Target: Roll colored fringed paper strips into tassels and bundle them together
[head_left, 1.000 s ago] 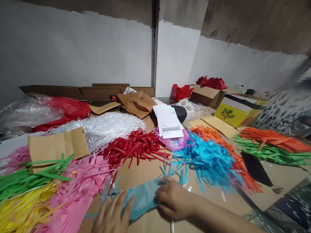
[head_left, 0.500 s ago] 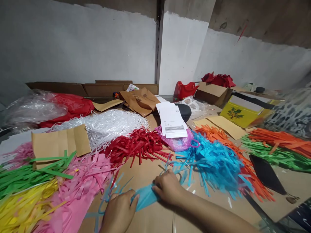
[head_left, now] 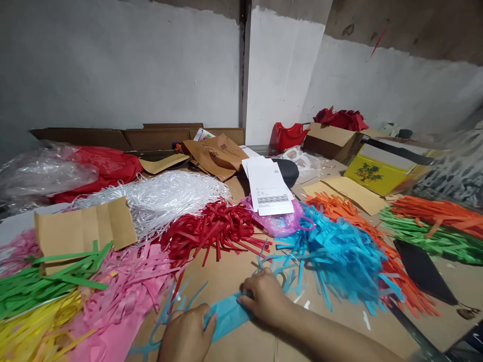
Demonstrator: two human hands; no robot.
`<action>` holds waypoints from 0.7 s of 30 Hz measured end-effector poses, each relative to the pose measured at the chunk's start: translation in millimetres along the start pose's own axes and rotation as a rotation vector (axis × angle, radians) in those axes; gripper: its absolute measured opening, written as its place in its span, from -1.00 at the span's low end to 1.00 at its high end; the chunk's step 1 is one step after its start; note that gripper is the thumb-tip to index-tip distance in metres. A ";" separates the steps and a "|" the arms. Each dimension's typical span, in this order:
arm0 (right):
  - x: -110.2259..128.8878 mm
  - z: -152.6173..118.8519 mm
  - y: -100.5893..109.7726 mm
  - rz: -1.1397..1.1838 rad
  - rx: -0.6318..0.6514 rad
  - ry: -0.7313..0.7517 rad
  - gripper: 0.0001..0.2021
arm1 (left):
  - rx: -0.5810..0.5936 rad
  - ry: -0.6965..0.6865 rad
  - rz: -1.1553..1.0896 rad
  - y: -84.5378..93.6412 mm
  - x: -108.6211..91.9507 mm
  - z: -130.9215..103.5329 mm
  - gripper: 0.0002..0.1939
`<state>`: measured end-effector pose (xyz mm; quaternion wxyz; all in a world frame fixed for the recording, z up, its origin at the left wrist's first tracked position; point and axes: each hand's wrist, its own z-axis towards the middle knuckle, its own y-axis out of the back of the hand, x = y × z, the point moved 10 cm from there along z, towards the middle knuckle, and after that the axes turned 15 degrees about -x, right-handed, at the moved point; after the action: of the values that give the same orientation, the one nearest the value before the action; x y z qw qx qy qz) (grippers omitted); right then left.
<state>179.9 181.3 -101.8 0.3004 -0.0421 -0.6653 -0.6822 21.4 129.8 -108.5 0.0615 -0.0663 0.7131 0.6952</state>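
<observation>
A light-blue fringed paper strip (head_left: 228,314) lies gathered on the brown cardboard (head_left: 222,274) near the front edge. My left hand (head_left: 187,336) pinches its left end, fingers curled over the paper. My right hand (head_left: 266,297) grips the same strip at its right end, where loose blue fringe spreads out. A large pile of blue paper fringe (head_left: 339,259) lies just right of my right hand.
Heaps of cut paper surround the hands: red (head_left: 211,231), pink (head_left: 128,286), green (head_left: 45,279), yellow (head_left: 33,327), white (head_left: 162,196), orange (head_left: 433,211). A brown paper bag (head_left: 81,229), white sheets (head_left: 269,188), a yellow box (head_left: 381,173) and cardboard boxes stand farther back.
Both hands have bunched the flat blue sheet into a narrow strip, and the left hand went from flat on it to gripping its end. The view shifted slightly.
</observation>
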 end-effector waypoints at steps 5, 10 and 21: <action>-1.6 -0.5 -3.2 -0.015 -0.013 0.008 -0.83 | 0.001 -0.025 0.019 0.0 -1.4 -1.4 -0.63; 8.4 1.5 7.7 -0.054 -0.091 0.076 -0.77 | -0.135 -0.089 0.036 6.4 -4.3 0.4 -0.70; 41.7 -25.7 39.1 0.049 -0.150 0.758 -0.93 | -0.426 -0.465 -0.069 24.9 -45.3 -26.6 -0.82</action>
<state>172.9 145.2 -51.1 0.5375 0.1753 -0.4540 -0.6886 61.5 104.3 -75.2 0.2313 0.0588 0.5155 0.8230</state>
